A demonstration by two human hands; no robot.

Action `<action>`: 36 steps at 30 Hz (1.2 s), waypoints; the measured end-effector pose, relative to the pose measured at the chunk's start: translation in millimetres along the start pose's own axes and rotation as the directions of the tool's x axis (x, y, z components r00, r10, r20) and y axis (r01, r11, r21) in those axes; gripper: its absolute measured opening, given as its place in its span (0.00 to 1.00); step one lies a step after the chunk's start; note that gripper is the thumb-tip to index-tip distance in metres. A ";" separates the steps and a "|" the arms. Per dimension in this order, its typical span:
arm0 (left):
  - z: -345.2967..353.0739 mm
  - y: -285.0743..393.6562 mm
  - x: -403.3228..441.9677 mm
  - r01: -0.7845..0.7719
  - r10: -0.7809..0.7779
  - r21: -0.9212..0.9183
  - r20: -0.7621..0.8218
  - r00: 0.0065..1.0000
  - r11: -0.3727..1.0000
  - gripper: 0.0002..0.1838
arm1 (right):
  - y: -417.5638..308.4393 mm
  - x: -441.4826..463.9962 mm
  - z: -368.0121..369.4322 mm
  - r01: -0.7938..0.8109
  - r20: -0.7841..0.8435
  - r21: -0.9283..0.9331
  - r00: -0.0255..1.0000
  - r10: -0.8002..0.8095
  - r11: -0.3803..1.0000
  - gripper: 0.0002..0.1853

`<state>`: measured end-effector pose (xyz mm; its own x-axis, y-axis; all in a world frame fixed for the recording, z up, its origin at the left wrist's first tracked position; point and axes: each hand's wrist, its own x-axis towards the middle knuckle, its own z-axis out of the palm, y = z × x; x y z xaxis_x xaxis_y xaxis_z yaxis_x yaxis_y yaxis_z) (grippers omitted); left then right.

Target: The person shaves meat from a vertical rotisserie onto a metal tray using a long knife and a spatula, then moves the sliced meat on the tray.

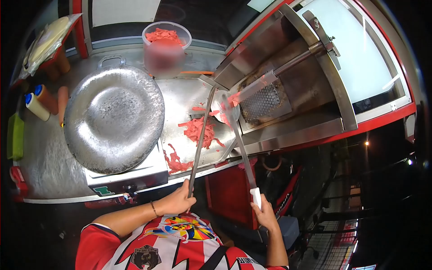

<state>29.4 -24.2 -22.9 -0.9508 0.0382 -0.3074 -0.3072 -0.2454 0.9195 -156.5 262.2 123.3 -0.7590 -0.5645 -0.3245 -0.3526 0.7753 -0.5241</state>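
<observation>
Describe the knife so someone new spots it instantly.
Find the big round metal pan on the counter, then go right to the pile of red strips. Two long metal tools angle across that area. The knife is the one in the right hand; its white handle sets it apart from the left hand's tool.

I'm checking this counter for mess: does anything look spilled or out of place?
Thin red strips lie scattered near the front edge of the shiny metal tray, apart from the larger red heap; they look like stray pieces. Nothing else clearly stands out.
</observation>
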 end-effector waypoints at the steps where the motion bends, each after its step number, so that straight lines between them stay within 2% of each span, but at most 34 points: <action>1: 2.6 -0.2 -8.8 -0.008 0.008 -0.012 0.007 1.000 1.000 0.17 | -2.8 3.0 1.6 -0.020 0.008 0.036 1.000 0.020 0.999 0.13; 2: 6.0 -2.7 -17.4 -0.017 0.017 -0.026 0.012 1.000 1.000 0.17 | -9.4 9.7 10.5 -0.051 -0.016 0.101 0.998 0.053 0.994 0.12; 3: 7.9 -6.5 -24.0 -0.024 0.025 -0.040 0.017 1.000 0.999 0.16 | -15.5 18.8 21.9 0.005 -0.069 0.155 0.998 0.005 0.988 0.13; 7: -4.4 -3.4 -21.2 0.007 -0.008 -0.014 -0.015 1.000 1.000 0.16 | -66.7 53.8 57.3 0.081 -0.241 0.181 0.970 -0.036 0.980 0.13; 8: -3.3 -5.3 -13.7 0.011 -0.011 -0.006 -0.014 1.000 1.000 0.16 | -71.0 62.2 63.3 0.062 -0.262 0.173 0.965 -0.015 0.983 0.13; 11: 7.8 -8.9 -3.6 -0.049 0.049 -0.046 -0.002 0.999 0.998 0.17 | -81.0 88.4 75.9 0.100 -0.336 0.036 0.938 -0.082 0.994 0.14; 15: 14.2 -5.8 -7.3 -0.039 0.040 -0.041 0.011 0.999 0.998 0.17 | -112.3 122.5 76.6 0.074 -0.291 0.214 0.957 -0.009 0.974 0.14; 18: 13.3 -5.4 -8.9 -0.031 0.031 -0.040 0.004 1.000 0.999 0.18 | -99.0 166.6 81.1 0.257 -0.375 0.050 0.901 -0.220 0.965 0.15; 22: 8.3 -4.2 -6.1 -0.035 0.035 -0.050 -0.001 0.999 0.998 0.18 | -82.6 147.2 93.8 0.260 -0.372 0.082 0.904 -0.213 0.962 0.15; 25: 5.0 1.3 -4.3 -0.001 0.000 -0.019 -0.035 0.999 1.000 0.18 | -43.1 103.9 115.3 0.192 -0.342 0.105 0.928 -0.146 0.976 0.15; 28: -2.6 20.9 -13.1 0.083 -0.081 0.020 -0.109 0.991 0.996 0.19 | -41.0 83.4 112.6 0.115 -0.317 0.119 0.946 -0.071 0.986 0.16; 32: -3.9 15.6 6.3 -0.085 0.156 0.324 -0.200 0.967 0.942 0.23 | -61.0 82.5 102.1 0.130 -0.343 0.145 0.937 -0.073 0.981 0.16; 35: 7.1 17.4 17.0 -0.051 0.088 0.307 -0.108 0.990 0.950 0.24 | -62.5 82.7 103.6 0.132 -0.354 0.142 0.932 -0.074 0.981 0.16; 36: 8.6 30.9 12.4 0.001 0.007 0.188 -0.041 0.999 0.982 0.25 | -63.9 82.2 105.0 0.127 -0.360 0.137 0.930 -0.070 0.982 0.16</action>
<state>7.7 -23.0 3.8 -0.9506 -0.0030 -0.3105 -0.3098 -0.0591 0.9490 -138.9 136.6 47.5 -0.8785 -0.4773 0.0182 -0.3676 0.6512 -0.6639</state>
